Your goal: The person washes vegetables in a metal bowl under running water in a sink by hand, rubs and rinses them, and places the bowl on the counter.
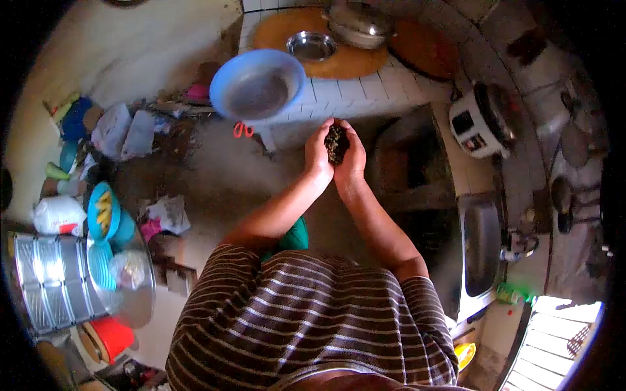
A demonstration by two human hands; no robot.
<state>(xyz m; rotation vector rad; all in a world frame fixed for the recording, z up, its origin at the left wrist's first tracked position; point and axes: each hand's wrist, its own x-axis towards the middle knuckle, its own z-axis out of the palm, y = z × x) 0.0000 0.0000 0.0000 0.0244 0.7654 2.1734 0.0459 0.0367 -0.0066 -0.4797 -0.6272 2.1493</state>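
Observation:
Both my hands are cupped together in front of me, above the floor. Between them lies a heap of small dark and pale bits, too small to name. My left hand curves round the heap from the left, and my right hand closes it in from the right. The fingertips meet at the far side and the wrists nearly touch. Up and to the left of my hands is a blue basin, apart from them, with a greyish inside.
A metal bowl and a lidded pan sit on the tiled counter ahead. On the right are a rice cooker and a sink. Bags and clutter line the left wall, near a round table with turquoise baskets.

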